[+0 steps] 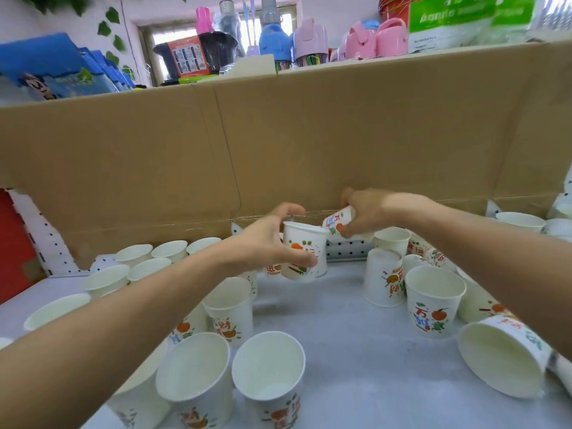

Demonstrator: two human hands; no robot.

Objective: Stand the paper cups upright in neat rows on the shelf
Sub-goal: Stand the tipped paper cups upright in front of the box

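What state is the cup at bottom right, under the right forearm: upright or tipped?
Tipped. The cup lies on its side, its open mouth facing the camera, white inside showing.

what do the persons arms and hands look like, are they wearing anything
Two bare arms with no sleeves in view: the left forearm and right forearm are uncovered right to the frame edges. The left hand and right hand wear no gloves. No watch, bracelet or ring shows on either wrist or on the fingers in view.
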